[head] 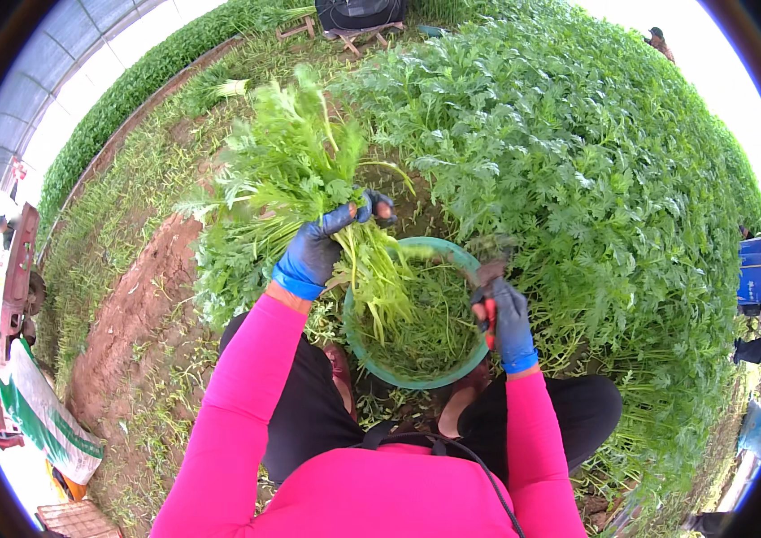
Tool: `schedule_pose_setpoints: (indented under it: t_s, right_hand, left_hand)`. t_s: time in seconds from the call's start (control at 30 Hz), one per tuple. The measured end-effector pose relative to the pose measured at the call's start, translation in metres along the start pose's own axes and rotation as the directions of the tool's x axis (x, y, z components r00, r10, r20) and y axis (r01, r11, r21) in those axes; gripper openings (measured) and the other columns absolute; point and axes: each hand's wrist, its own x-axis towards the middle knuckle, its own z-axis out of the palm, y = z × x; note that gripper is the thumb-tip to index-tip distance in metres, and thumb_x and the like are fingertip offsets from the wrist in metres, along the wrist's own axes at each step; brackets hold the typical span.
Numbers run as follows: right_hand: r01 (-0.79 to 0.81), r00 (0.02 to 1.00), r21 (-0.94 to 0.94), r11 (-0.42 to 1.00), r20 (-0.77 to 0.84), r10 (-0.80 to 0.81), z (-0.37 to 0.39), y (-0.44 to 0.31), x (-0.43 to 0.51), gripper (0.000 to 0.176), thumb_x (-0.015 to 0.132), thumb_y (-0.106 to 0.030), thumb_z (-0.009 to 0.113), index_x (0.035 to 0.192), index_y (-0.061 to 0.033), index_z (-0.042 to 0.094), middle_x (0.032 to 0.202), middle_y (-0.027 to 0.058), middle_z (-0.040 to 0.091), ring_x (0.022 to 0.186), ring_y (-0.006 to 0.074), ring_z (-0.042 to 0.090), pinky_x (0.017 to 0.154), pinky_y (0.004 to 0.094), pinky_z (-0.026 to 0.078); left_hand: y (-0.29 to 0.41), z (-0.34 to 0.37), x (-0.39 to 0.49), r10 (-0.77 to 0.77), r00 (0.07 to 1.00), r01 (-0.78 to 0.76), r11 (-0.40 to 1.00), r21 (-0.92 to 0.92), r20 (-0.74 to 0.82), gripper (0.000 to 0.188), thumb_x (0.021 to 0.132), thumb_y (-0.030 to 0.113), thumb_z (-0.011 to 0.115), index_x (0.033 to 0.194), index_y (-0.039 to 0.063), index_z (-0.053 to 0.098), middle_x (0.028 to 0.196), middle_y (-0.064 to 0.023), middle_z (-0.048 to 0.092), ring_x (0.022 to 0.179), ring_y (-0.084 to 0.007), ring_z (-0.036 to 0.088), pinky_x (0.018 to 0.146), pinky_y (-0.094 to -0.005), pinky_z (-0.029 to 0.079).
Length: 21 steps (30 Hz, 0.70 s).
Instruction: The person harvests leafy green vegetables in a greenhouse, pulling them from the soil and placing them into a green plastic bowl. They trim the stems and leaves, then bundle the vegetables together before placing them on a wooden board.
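Observation:
My left hand (316, 252), in a blue glove with bare fingertips, grips a bunch of leafy greens (299, 158) by its stems. Thin yellowish shoots (377, 269) hang from below that fist over a green plastic basin (414, 383). Loose trimmings (431, 329) lie inside the basin, which stands between my feet. At the basin's right rim, my right hand (513, 323), also gloved in blue, is closed around a red-handled tool (490, 319). Its dark head is blurred, so its exact kind is unclear. More greens (235, 269) lie left of the basin, partly behind my left arm.
A dense bed of leafy greens (568, 155) fills the right side. A bundle of cut greens (229, 87) rests on the stubble ahead. Beyond it, a black bag (361, 13) sits on a wooden stool. A white-and-green sack (51, 410) lies left. A person (659, 44) is far right.

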Motion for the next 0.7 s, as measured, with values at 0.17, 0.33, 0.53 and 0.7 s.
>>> schedule_pose_setpoints:
  t_s: [0.17, 0.33, 0.53, 0.7]
  right_hand:
    - [0.083, 0.940, -0.126, 0.989, 0.338, -0.036, 0.034, -0.036, 0.007, 0.032, 0.098, -0.032, 0.054, 0.100, -0.0015, 0.065, 0.069, 0.0048, 0.060, 0.064, 0.0130, 0.058, 0.060, 0.0257, 0.046]
    - [-0.077, 0.745, -0.660, 0.747, 0.460, 0.483, 0.036, 0.039, 0.021, 0.052, 0.094, -0.048, 0.053, 0.098, 0.0012, 0.068, 0.076, 0.0157, 0.067, 0.072, 0.0234, 0.065, 0.069, 0.0329, 0.051]
    - [-0.285, 0.882, -0.689, 0.667, 0.084, 0.464, -0.015, 0.064, 0.014, 0.056, 0.093, -0.053, 0.053, 0.095, 0.0012, 0.070, 0.073, 0.0121, 0.065, 0.061, 0.0169, 0.060, 0.053, 0.0300, 0.047]
    - [-0.332, 0.913, 0.017, 0.943, 0.255, 0.317, 0.019, -0.016, 0.020, 0.040, 0.098, -0.037, 0.053, 0.108, -0.0001, 0.065, 0.075, 0.0022, 0.064, 0.057, 0.0063, 0.052, 0.048, 0.0208, 0.038]
  left_hand:
    - [-0.009, 0.002, 0.007, -0.021, 0.999, 0.019, 0.996, 0.087, 0.027, 0.030, 0.088, 0.035, 0.064, 0.084, 0.007, 0.053, 0.114, -0.0157, 0.059, 0.115, -0.0288, 0.052, 0.106, -0.0451, 0.037]
    - [0.003, 0.009, 0.004, 0.067, 0.995, -0.046, 0.967, -0.251, 0.072, 0.033, 0.090, 0.035, 0.061, 0.077, 0.007, 0.048, 0.101, -0.0157, 0.058, 0.117, -0.0353, 0.050, 0.107, -0.0546, 0.036]
    - [0.029, 0.005, 0.004, -0.003, 0.986, 0.050, 0.958, -0.281, 0.166, 0.028, 0.093, 0.031, 0.057, 0.078, 0.008, 0.056, 0.109, -0.0151, 0.059, 0.123, -0.0340, 0.049, 0.114, -0.0491, 0.030]
    - [0.011, 0.009, 0.005, -0.095, 0.993, 0.105, 0.979, -0.175, 0.065, 0.031, 0.092, 0.034, 0.056, 0.076, 0.008, 0.049, 0.107, -0.0180, 0.060, 0.126, -0.0394, 0.045, 0.111, -0.0543, 0.030]
